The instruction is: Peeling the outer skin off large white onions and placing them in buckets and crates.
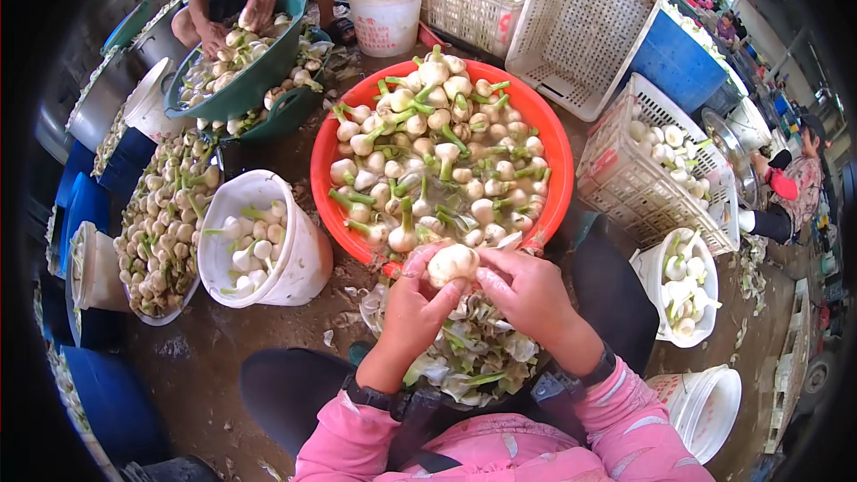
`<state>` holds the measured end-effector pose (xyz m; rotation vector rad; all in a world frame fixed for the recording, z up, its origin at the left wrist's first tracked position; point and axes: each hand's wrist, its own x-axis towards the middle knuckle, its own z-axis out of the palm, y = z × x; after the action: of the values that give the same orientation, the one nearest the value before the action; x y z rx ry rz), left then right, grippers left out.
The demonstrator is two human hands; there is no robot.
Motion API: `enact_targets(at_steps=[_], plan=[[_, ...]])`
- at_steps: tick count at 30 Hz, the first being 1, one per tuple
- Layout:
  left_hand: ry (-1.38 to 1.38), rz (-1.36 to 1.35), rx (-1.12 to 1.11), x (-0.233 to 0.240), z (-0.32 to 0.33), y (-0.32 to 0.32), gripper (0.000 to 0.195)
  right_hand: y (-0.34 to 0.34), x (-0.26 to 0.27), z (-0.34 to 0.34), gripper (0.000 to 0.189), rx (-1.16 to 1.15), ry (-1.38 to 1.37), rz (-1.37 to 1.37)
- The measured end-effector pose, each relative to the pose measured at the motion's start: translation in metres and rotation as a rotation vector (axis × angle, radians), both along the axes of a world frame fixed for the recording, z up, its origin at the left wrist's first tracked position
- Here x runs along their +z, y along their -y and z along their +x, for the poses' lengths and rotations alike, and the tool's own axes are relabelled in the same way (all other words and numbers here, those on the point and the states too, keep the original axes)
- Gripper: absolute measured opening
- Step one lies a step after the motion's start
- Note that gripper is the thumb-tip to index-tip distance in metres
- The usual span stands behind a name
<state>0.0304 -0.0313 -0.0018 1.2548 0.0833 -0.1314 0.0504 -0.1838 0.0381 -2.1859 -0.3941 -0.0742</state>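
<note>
Between my hands is a pale garlic bulb point(453, 264), held just past the near rim of a red plastic basin point(562, 167). My left hand point(418, 301) grips it from the left and below, thumb on its near side. The fingertips of my right hand point(522, 284) touch or pinch at its right side; the exact contact is hard to make out. Garlic bulbs point(402, 237) with short green stems fill the basin, some lying in murky water. Under my hands, a heap of peeled garlic skins point(479, 355) lies between my knees.
A white bucket point(308, 248) of garlic stands left, another white bucket point(646, 268) right. Beside it leans a plastic crate point(643, 194) with bulbs. Farther left is a garlic pile point(164, 227). A co-worker's hands point(258, 10) are in a green tub point(241, 84). A white bucket point(720, 408) lies tipped.
</note>
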Motion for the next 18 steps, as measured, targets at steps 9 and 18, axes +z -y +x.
enact_targets(at_steps=[9, 18], plan=[[-0.011, 0.251, -0.137, -0.008, 0.007, -0.011, 0.044, 0.006, -0.015, 0.021, 0.018, 0.260, 0.208, -0.214], [-0.050, 0.137, -0.239, 0.000, 0.002, -0.015, 0.043, 0.005, -0.001, 0.008, 0.018, 0.122, 0.172, -0.160]])
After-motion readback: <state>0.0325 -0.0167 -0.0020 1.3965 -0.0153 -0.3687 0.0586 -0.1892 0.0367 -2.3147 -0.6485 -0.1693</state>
